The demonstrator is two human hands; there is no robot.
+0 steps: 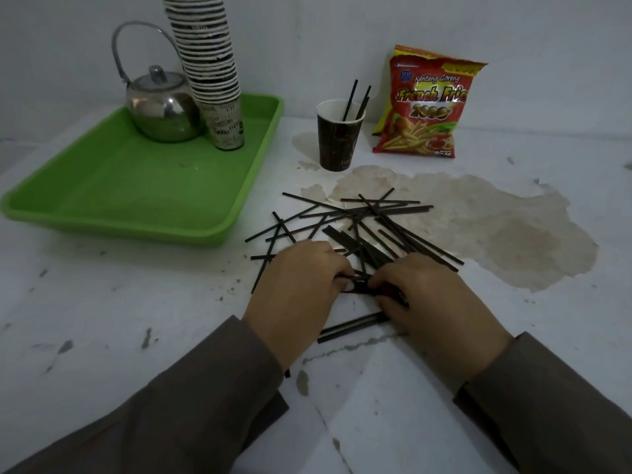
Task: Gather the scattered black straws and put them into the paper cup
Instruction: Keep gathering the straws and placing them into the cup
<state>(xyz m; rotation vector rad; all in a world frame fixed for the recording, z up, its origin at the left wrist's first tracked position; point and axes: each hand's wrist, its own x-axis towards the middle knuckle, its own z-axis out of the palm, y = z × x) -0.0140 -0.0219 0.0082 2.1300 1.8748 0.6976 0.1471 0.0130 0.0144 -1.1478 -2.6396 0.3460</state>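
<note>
Several black straws [386,220] lie crisscrossed on the white table in the middle of the view. A dark brown paper cup [337,142] stands upright behind them with two straws leaning inside it. My left hand [297,295] and my right hand [434,302] rest at the near edge of the pile, fingertips meeting. Both pinch a small bunch of straws [359,287] between them. A couple more straws [352,326] lie under my hands, partly hidden.
A green tray [102,200] at the left holds a steel kettle [160,107] and a tall stack of paper cups [208,63]. A red snack bag [427,104] leans on the wall behind the cup. The tabletop has a large worn patch [496,227] at the right.
</note>
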